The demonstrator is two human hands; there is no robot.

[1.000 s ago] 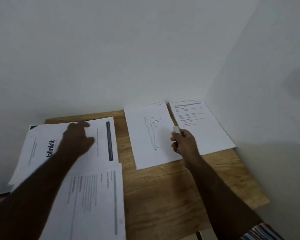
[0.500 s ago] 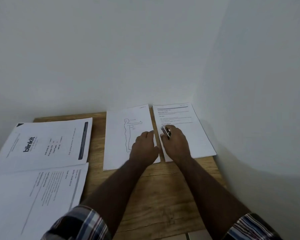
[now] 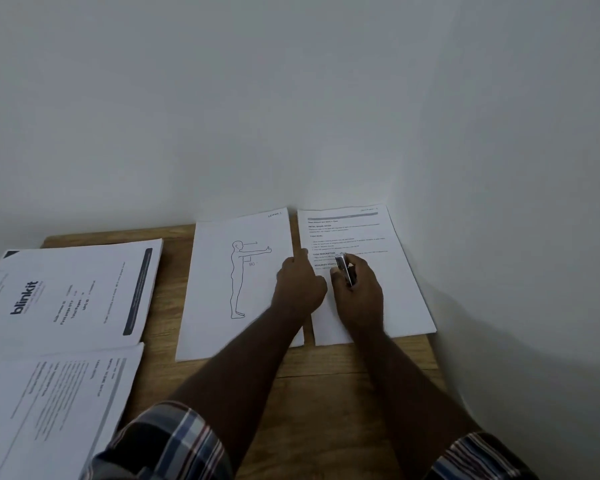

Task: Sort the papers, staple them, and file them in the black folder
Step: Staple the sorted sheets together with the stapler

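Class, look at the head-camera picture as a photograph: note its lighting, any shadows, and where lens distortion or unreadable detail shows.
Head view: dim, even light with no glare; a soft shadow falls on the wall right of the table; wide-angle bending curves the wall corner; small print on the text sheet is unreadable, while the blinkit sheet logo reads clearly; the small metallic object in the right hand is hard to identify.

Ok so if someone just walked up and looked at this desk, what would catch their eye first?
Probably the two hands meeting mid-table: the right hand grips a small silvery stapler over the text page by the right wall, while the left hand rests on the edge of the sheet with the standing-figure drawing. Next, the bold "blinkit" page at the far left, with another printed page below it.
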